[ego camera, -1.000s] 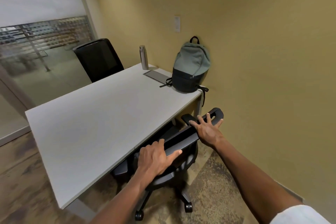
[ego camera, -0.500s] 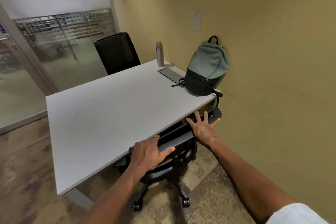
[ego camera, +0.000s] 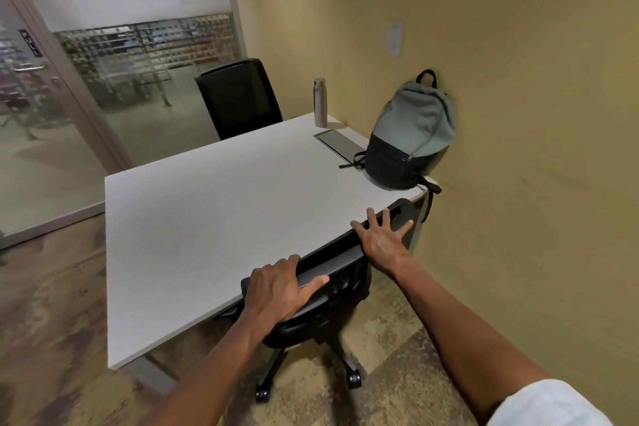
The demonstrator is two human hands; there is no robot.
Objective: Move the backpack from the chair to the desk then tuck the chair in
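Note:
The grey-green and black backpack [ego camera: 411, 135] stands upright on the white desk's [ego camera: 214, 204] far right corner, leaning against the yellow wall. A black wheeled office chair [ego camera: 332, 290] sits under the desk's near edge, its seat hidden beneath the top and its backrest touching the edge. My left hand [ego camera: 280, 287] curls over the top of the backrest. My right hand [ego camera: 380, 239] lies flat with fingers spread on the right end of the backrest, by the desk edge.
A steel bottle [ego camera: 320, 102] and a grey cable hatch [ego camera: 340, 144] are on the desk's far side. A second black chair [ego camera: 242, 97] faces the desk's far edge. A glass wall and door [ego camera: 52, 114] stand to the left. The yellow wall [ego camera: 518, 114] is close on the right.
The chair has rolled further under the desk with both hands on its backrest. The view has shifted, showing more of the glass wall on the left.

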